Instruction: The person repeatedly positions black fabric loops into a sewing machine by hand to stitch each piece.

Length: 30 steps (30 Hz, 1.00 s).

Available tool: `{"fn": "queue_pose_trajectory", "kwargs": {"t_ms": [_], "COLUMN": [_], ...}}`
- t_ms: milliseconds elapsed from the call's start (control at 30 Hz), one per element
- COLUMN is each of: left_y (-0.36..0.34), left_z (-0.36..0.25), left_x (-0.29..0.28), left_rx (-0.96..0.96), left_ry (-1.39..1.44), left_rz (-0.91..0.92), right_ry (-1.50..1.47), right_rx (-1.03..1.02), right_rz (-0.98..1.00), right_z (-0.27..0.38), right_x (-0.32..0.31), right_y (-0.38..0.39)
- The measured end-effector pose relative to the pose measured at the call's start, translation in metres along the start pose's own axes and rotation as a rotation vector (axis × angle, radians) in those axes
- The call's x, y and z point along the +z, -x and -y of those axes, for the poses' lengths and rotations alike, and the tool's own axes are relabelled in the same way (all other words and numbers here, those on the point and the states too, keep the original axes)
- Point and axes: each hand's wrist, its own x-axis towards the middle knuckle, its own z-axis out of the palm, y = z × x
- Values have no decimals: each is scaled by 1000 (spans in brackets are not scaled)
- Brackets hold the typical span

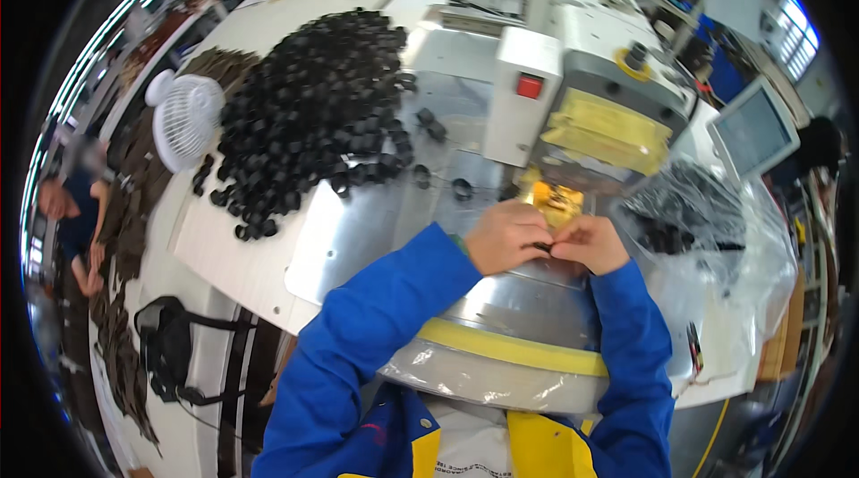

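My left hand (508,238) and my right hand (590,243) meet just in front of a sewing machine head (608,116). Between their fingertips is a small dark piece (541,246), pinched from both sides; fingers hide most of it, so its kind does not show. Behind the hands, the work spot under the machine glows yellow in lamp light. Left of them lies a large heap of small black loops (313,111), which look like rolled strips. A few single loops (461,187) have strayed onto the metal plate (376,232) near my left hand.
A small white fan (187,120) stands left of the heap. Clear plastic bags (707,210) with black pieces lie on the right, below a tilted screen (754,129). A yellow-striped edge (510,346) runs before my body. Another person (79,219) is at far left.
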Motion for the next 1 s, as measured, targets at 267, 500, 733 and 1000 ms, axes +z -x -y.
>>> {"fn": "queue_pose_trajectory", "kwargs": {"t_ms": [267, 500, 733, 1000], "left_y": [-11, -5, -14, -11], "left_z": [-7, -10, 12, 42], "left_x": [2, 3, -1, -8], "left_rx": [-174, -169, -37, -452], "left_ry": [316, -219, -259, 156], "left_rz": [-31, 8, 50, 196], "right_ry": [-271, 124, 475, 942], "right_rx": [-214, -217, -269, -646], "right_rz": [42, -201, -381, -370], "right_z": [-6, -5, -7, -21], "right_x": [7, 14, -2, -12], "right_y": [-7, -6, -8, -14]}}
